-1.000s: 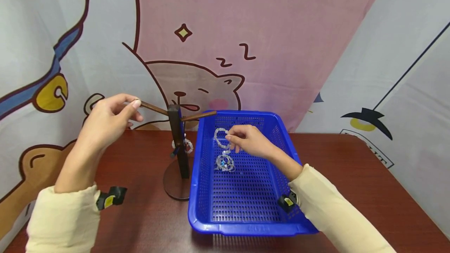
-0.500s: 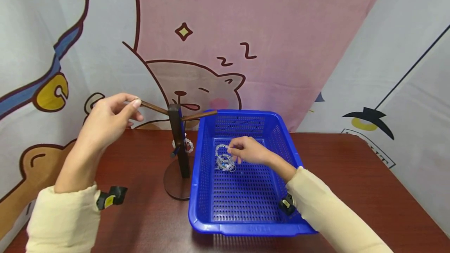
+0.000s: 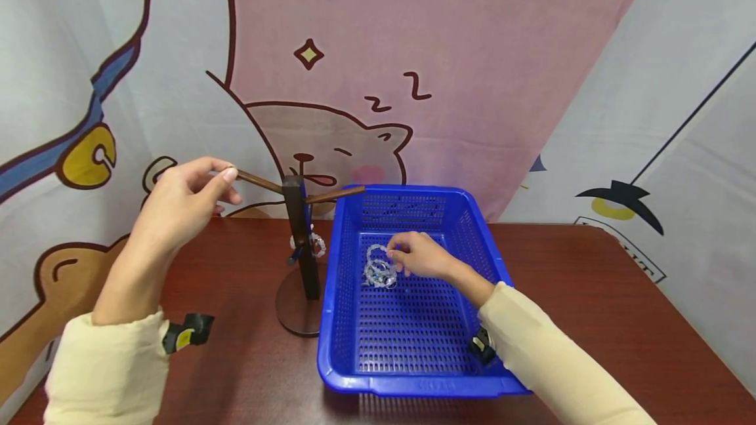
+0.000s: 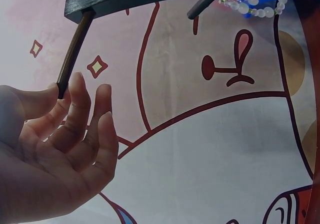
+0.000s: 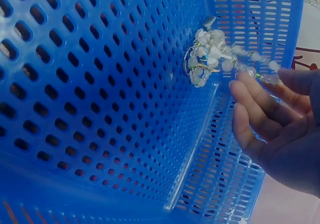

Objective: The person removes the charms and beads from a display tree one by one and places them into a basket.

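1. Both hands are pinching something: the left hand [image 3: 184, 201] grips the free end of a slim brown wooden peg [image 3: 260, 181] between thumb and fingertip, its other fingers loosely bent.
2. On its side, the right hand [image 3: 420, 256] pinches a bracelet of clear and whitish beads [image 5: 256, 57] between thumb and finger, inside the basket.
3. That bracelet hangs just over a small pile of pale beaded bracelets [image 5: 201, 49]; its lower part meets the pile in view, though whether it lies on it is hard to tell.
4. Around the pile stands a blue perforated plastic basket [image 3: 407, 385], set on a reddish-brown worktop [image 3: 567, 294].
5. Just left of the basket, a dark wooden stand [image 3: 303, 267] with a round base rises upright; the peg belongs to its top.
6. Another pale beaded bracelet [image 4: 243, 8] hangs lower on the stand.
7. Behind everything is a pink-and-white cartoon cloth [image 3: 472, 51].
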`<state>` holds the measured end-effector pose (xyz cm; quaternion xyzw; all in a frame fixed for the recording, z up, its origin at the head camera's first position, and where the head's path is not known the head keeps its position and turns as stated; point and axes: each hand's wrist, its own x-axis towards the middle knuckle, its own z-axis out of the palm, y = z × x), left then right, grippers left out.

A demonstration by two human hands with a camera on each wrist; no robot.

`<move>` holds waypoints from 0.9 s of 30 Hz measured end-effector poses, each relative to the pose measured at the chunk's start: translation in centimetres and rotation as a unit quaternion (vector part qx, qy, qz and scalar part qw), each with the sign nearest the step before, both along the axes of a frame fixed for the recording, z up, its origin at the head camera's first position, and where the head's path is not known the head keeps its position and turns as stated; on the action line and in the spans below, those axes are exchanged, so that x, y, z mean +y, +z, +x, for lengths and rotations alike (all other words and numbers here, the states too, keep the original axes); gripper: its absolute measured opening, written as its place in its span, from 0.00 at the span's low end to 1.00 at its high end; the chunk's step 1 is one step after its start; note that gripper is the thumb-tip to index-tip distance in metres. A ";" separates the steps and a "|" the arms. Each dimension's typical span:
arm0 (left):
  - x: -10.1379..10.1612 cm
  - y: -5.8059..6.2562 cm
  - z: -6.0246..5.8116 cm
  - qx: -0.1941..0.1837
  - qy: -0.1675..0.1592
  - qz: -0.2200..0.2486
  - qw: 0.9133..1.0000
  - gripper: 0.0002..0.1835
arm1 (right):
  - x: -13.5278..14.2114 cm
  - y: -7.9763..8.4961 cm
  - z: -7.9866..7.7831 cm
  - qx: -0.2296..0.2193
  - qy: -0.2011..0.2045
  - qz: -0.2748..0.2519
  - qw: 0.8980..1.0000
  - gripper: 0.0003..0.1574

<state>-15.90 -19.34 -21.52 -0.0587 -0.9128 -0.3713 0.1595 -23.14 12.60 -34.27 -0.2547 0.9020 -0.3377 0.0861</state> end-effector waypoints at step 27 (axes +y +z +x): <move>0.0 0.0 0.0 -0.006 0.004 -0.002 1.000 0.19 | 0.5 2.7 0.2 -0.015 0.009 -0.042 0.999 0.09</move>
